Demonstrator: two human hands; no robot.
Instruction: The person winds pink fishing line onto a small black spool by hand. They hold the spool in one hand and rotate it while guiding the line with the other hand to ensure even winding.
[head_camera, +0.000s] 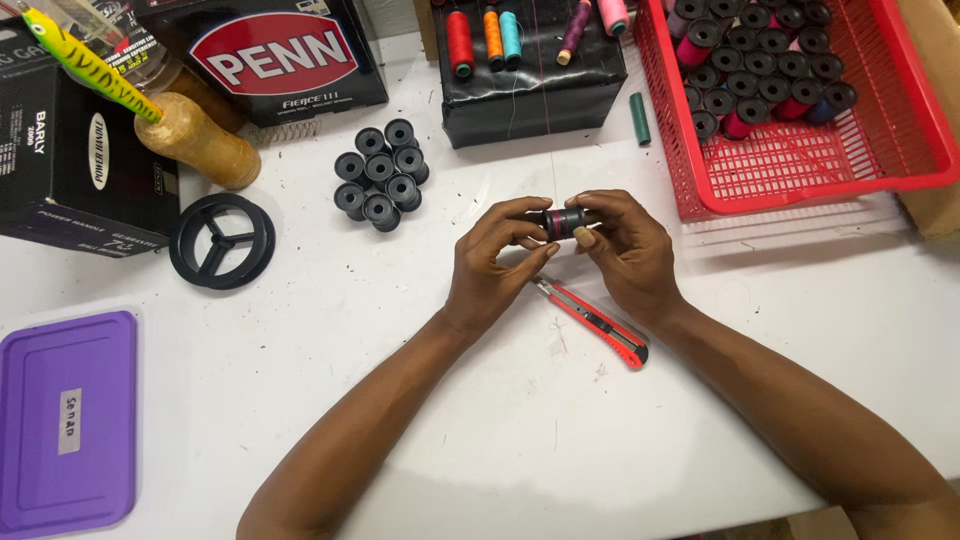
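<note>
Both hands meet over the middle of the white table (400, 400). Between them is a small black spool (564, 222) wound with dark magenta thread. My left hand (495, 262) pinches its left end with thumb and fingers. My right hand (625, 250) grips its right end, the thumb laid across the front. Just below the hands a red utility knife (597, 323) lies on the table, untouched. A thin thread runs up from the spool toward the black box at the back.
A cluster of several empty black spools (381, 174) sits left of the hands, beside a black spoked ring (221, 241). At the right stands a red basket (880, 150) with several wound spools. A black box (530, 90) carries thread cones. Purple lid (66, 425) at lower left; cartons and a cork handle (196, 140) at upper left.
</note>
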